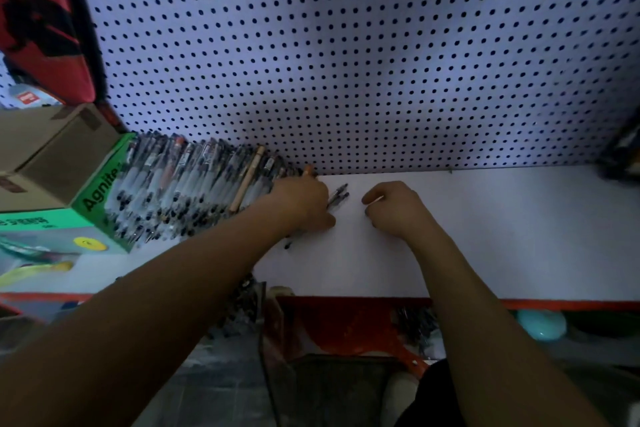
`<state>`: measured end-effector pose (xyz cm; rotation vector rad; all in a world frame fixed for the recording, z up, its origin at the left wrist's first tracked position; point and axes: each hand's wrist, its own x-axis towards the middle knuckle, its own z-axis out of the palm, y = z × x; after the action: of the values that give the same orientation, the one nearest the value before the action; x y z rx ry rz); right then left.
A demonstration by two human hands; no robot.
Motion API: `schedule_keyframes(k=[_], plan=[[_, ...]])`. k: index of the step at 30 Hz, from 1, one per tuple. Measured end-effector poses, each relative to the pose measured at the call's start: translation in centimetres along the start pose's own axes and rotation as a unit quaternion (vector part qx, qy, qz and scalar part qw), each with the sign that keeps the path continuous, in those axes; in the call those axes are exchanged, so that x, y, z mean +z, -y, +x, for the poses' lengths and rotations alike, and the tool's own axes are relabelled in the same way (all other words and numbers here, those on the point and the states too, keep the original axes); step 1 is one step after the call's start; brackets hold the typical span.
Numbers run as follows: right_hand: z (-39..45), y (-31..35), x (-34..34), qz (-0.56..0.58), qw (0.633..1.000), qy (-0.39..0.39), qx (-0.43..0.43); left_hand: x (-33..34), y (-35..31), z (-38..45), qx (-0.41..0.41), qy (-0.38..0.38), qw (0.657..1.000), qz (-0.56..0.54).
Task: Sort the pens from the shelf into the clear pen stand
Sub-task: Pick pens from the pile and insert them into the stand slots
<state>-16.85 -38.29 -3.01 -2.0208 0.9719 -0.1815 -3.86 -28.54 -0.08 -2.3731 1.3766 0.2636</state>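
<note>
Nearest the camera, two bare forearms reach forward from the bottom of the view over the red front edge of a white shelf (485, 236). Below that edge, in dim light, sits what may be the clear pen stand (415, 326) with dark pens in it, though the blur makes this uncertain. On the shelf, the left hand (304, 203) lies over a few dark pens (337, 197), fingers curled around them as if gathering a small bundle to lift; pen ends poke out past the hand on both sides. The right hand (394, 208) rests just beside it on the bare shelf, fingers loosely curled; a thin pale sliver shows at the fingers, and whether it holds something cannot be told. Left of the hands, a large pile of pens (194, 187) lies side by side, leaning against a green box (100, 191), which keeps them from rolling away. Behind everything rises a white pegboard (346, 45) dotted with holes.
</note>
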Motion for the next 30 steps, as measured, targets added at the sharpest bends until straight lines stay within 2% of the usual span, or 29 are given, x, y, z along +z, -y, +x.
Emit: schedule_keyframes(k=[2, 4, 6, 10, 14, 18, 22, 25, 27, 30], plan=[[0.1, 0.0, 0.0, 0.010, 1.000, -0.002, 0.010, 0.1, -0.2, 0.0, 0.028, 0.001, 0.999, 0.031], [0.1, 0.1, 0.1, 0.028, 0.999, -0.013, 0.017, 0.4, -0.4, 0.0, 0.070, -0.015, 0.997, 0.015], [0.0, 0.0, 0.1, 0.043, 0.998, -0.026, 0.026, 0.8, -0.6, 0.1, 0.096, -0.031, 0.994, -0.040], [-0.1, -0.4, -0.3, 0.081, 0.994, -0.053, 0.054, 1.1, -0.4, 0.5, 0.091, -0.039, 0.979, -0.177], [-0.3, -0.4, -0.6, 0.169, 0.982, -0.030, 0.074, 0.5, 0.4, -0.5, 0.094, -0.016, 0.941, -0.325], [-1.1, 0.4, -0.9, 0.317, 0.948, 0.005, 0.030, -0.7, 1.2, -2.2, 0.106, 0.013, 0.900, -0.423], [-1.7, 1.4, -1.1, 0.343, 0.939, 0.000, -0.012, -1.2, 2.2, -4.0, 0.090, -0.031, 0.881, -0.463], [-2.7, 2.8, -1.2, 0.374, 0.926, -0.022, -0.039, -1.4, 3.2, -5.9, 0.045, -0.102, 0.829, -0.548], [-3.8, 4.2, -0.9, 0.399, 0.915, -0.019, -0.053, -1.6, 4.0, -7.6, 0.020, -0.135, 0.761, -0.634], [-6.1, 6.5, 0.2, 0.439, 0.895, 0.017, -0.070, -1.3, 5.5, -10.8, -0.013, -0.146, 0.653, -0.743]])
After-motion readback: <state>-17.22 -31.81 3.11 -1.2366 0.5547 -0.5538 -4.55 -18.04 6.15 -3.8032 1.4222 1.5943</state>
